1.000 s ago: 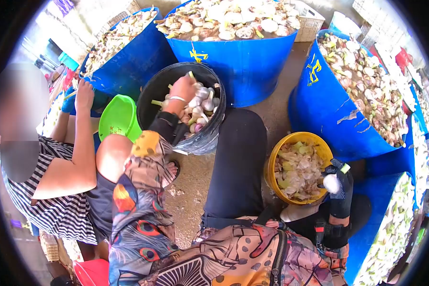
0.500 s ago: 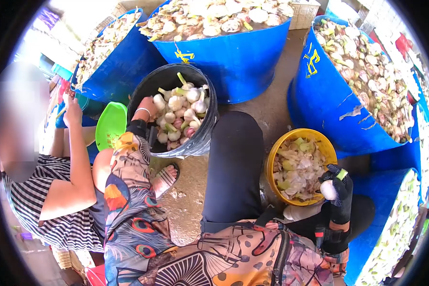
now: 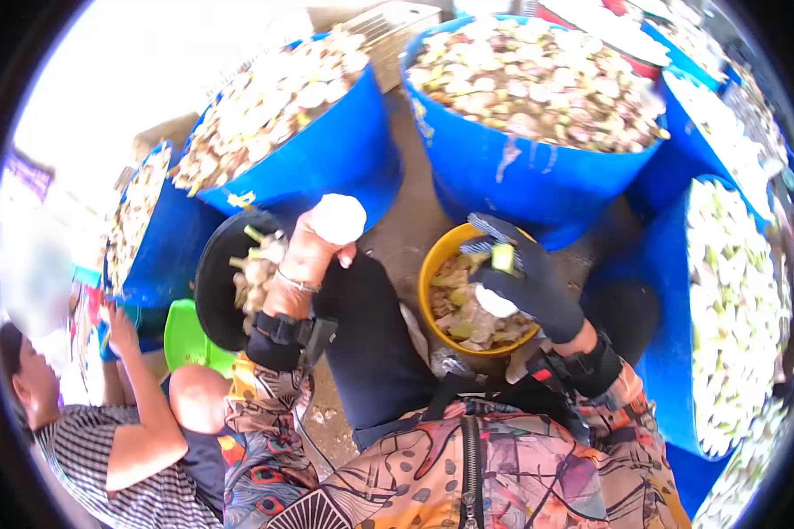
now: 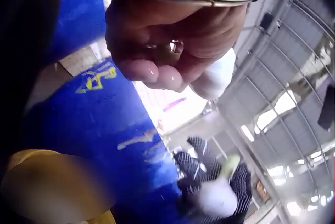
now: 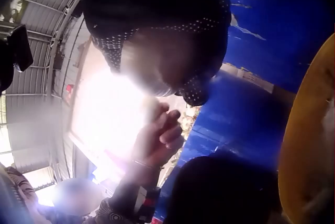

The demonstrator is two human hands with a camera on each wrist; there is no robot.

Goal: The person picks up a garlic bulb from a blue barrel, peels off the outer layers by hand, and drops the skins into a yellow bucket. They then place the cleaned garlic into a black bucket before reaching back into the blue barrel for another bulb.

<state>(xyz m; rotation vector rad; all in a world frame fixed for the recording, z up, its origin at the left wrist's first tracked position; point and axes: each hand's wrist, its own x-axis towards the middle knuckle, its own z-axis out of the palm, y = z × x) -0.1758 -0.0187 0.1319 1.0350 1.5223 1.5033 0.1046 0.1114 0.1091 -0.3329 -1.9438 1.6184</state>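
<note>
My bare left hand (image 3: 302, 256), a bracelet at its wrist, grips a white garlic bulb (image 3: 338, 219) over my knee. The same bulb shows past my curled fingers in the left wrist view. Over the yellow bucket (image 3: 426, 278), my right hand (image 3: 534, 286) in a dark glove with dotted fingers holds another garlic bulb (image 4: 217, 199), its cut green stem (image 3: 503, 257) poking out between the fingers. Papery garlic skins (image 3: 468, 310) fill much of that bucket. Left of my left hand, a black bucket (image 3: 210, 286) holds garlic bulbs with stems (image 3: 256, 269).
Large blue tubs (image 3: 520, 172) heaped with garlic stand ahead; another blue tub (image 3: 666, 353) with pale green-white pieces is at the right. A person in a striped top (image 3: 115, 458) sits close on my left, beside a green basin (image 3: 185, 331).
My left hand was down in the black bucket; it has come up and right with a garlic bulb. The right hand has moved over the yellow bucket, still holding its bulb. The head view turned right.
</note>
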